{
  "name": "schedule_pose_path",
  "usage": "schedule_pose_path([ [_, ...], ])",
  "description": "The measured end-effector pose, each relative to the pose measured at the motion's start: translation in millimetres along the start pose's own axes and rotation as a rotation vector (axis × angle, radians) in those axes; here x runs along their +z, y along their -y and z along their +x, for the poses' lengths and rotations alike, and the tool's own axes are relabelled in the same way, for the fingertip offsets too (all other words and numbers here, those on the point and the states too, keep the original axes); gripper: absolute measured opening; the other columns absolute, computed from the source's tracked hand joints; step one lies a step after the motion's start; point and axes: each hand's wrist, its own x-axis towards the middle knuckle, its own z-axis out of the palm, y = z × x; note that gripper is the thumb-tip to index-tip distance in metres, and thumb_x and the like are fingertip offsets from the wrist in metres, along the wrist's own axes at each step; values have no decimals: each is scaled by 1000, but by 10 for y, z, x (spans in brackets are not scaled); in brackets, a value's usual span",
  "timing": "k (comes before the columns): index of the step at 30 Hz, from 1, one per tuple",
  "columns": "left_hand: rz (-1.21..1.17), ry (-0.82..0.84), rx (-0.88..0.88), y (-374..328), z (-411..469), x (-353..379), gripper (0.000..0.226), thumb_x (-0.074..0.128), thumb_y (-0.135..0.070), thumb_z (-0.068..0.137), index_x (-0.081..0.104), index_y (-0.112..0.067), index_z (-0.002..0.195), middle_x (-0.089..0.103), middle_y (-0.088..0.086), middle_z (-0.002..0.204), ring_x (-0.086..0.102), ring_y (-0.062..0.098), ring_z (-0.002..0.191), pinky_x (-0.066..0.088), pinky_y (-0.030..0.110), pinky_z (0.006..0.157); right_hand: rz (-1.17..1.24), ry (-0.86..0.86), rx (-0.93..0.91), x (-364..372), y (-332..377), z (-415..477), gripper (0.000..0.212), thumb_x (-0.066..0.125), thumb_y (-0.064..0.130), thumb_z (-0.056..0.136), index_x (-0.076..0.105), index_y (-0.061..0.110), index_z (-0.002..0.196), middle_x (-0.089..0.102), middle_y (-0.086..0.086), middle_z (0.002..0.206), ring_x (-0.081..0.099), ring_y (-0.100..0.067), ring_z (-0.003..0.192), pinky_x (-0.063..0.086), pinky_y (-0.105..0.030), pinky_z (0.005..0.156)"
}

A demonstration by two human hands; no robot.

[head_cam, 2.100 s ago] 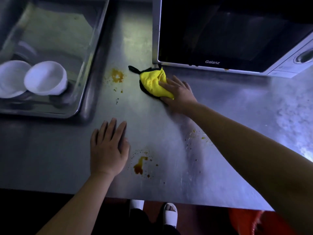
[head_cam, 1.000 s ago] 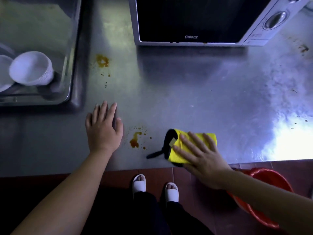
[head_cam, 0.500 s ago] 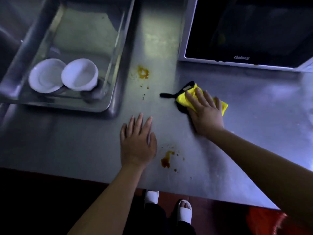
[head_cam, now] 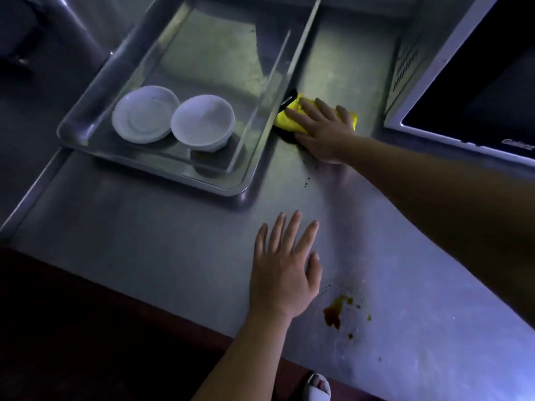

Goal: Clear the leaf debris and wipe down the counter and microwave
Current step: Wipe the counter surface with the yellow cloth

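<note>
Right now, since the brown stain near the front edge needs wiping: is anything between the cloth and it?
Nothing visible: bare counter runs from the cloth to the stain. The left hand lies flat just beside that path.

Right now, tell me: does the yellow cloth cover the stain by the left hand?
No, the right hand presses the yellow cloth by the tray; the brown stain lies bare.

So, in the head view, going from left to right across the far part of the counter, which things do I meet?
white plate → white bowl → yellow cloth → microwave
</note>
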Motion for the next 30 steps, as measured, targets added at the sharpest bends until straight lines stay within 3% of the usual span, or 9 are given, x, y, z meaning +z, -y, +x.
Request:
schedule_pose_path([
  [5, -50, -14, 5, -19, 10, -52, 52, 47, -38, 94, 48, -28, 146, 39, 4, 157, 31, 28, 147, 22, 53, 118, -41, -1, -149, 114, 169, -518, 60, 36, 51, 102, 6, 51, 154, 2, 9, 168, 1, -23, 154, 4, -52, 120],
  [8, -208, -138, 2, 20, 12, -72, 37, 51, -16, 89, 66, -11, 122, 59, 15, 131, 50, 35, 127, 38, 51, 107, -51, 9, -144, 167, 177, -900, 60, 35, 51, 102, 5, 50, 155, 0, 8, 168, 0, -24, 154, 3, -51, 120],
  [12, -534, -239, -172, 56, -28, -191, 31, 47, 13, 74, 63, 2, 99, 56, 20, 105, 52, 37, 103, 45, 40, 90, -67, 24, -44, 322, 204, -1551, 61, 31, 54, 102, 0, 49, 155, -4, 7, 168, -3, -24, 155, 4, -52, 120],
  [16, -811, -226, -368, 159, -118, -368, 40, 38, 17, 79, 64, 2, 106, 56, 11, 108, 56, 30, 106, 38, 9, 92, -10, 59, 65, 529, 347, -2363, 62, 26, 59, 100, -12, 53, 149, -7, 9, 168, -2, -24, 155, 3, -52, 119],
  [19, -823, -104, -361, 362, -320, -462, 46, 36, 11, 82, 64, -1, 116, 62, 8, 117, 56, 18, 111, 32, -1, 92, 61, 106, 99, 674, 541, -2915, 61, 9, 70, 90, -20, 58, 144, -15, 13, 165, -8, -24, 154, -3, -52, 119],
  [22, -788, -51, -265, 521, -580, -526, 49, 33, -2, 78, 65, 1, 115, 63, 8, 119, 56, 16, 113, 34, 5, 99, 152, 116, 152, 814, 791, -3378, 77, 15, 83, 82, -22, 59, 145, -29, 17, 159, -18, -21, 153, -11, -50, 118],
  [25, -750, -50, -218, 604, -838, -515, 44, 33, -5, 83, 66, 5, 112, 63, 16, 124, 56, 22, 122, 36, 17, 108, 180, 117, 303, 934, 1159, -3634, 108, 42, 84, 67, -28, 55, 145, -36, 14, 157, -28, -20, 149, -15, -52, 116],
  [28, -791, 6, -279, 654, -1017, -504, 52, 30, 3, 77, 64, 6, 116, 60, 19, 130, 52, 30, 130, 36, 35, 116, 221, 128, 548, 960, 1588, -3558, 139, 74, 52, 59, -36, 46, 145, -36, 2, 160, -32, -29, 147, -18, -59, 114],
  [30, -863, 44, -367, 671, -1096, -521, 55, 28, 9, 76, 63, 2, 119, 61, 14, 129, 53, 30, 131, 37, 38, 115, 267, 117, 728, 984, 1867, -3386, 144, 77, 30, 61, -42, 39, 143, -40, -3, 157, -34, -34, 146, -17, -62, 112],
])
